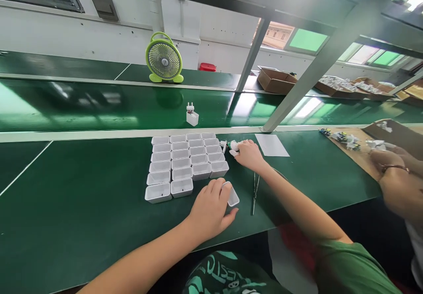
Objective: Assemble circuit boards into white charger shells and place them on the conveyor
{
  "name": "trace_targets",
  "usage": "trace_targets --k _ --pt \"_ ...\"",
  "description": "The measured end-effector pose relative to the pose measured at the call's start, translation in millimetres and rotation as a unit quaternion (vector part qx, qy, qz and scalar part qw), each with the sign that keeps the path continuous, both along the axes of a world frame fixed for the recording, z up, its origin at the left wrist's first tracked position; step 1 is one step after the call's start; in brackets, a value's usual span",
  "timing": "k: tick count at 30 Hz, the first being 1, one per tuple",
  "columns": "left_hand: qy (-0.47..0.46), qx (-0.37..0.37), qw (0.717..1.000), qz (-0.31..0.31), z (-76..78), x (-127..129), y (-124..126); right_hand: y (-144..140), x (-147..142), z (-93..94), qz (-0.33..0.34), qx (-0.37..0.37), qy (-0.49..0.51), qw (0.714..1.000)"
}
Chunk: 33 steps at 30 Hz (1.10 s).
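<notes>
- Nearest the camera, the left hand point(211, 208) is seen resting on the green desk point(82, 197), its grip closed over one white plastic shell point(232, 196) just right of the rows.
- Rows of like open-topped shells point(185, 164) are set out touching one another.
- By the right hand point(248, 154), a small white part point(234, 147) is pinched at the rows' far corner.
- Judged light, stiff and smooth; best taken by opposite side walls.

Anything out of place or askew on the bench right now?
One white shell lies tilted under the left hand, apart from the neat grid of shells. A lone charger stands on the conveyor belt. Nothing looks spilled.
</notes>
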<state>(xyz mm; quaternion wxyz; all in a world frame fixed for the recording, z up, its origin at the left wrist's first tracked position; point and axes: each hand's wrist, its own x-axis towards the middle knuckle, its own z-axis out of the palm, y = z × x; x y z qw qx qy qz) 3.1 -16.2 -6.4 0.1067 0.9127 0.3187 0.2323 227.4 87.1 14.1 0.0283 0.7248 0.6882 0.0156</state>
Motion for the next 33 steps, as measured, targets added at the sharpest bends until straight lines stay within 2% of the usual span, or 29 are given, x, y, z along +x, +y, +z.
trace_targets --k 7,16,21,27,33 --pt "-0.002 0.008 1.000 0.001 -1.9 -0.4 4.1 -3.5 0.9 -7.7 -0.018 0.018 0.037 0.999" --pt "-0.001 0.026 1.000 0.003 0.1 -0.8 7.8 -5.3 28.0 -7.3 0.012 0.032 0.118 0.992" --pt "0.001 0.018 1.000 0.000 -1.0 -0.7 7.0 -5.8 29.4 -11.5 0.022 0.034 0.131 0.991" --pt "0.014 -0.001 1.000 -0.012 0.5 -0.8 4.9 11.7 20.9 -1.2 0.012 -0.004 0.104 0.994" --pt "0.024 -0.107 0.994 0.017 -0.2 -0.2 6.3 36.6 22.6 19.1 0.001 -0.101 0.060 0.993"
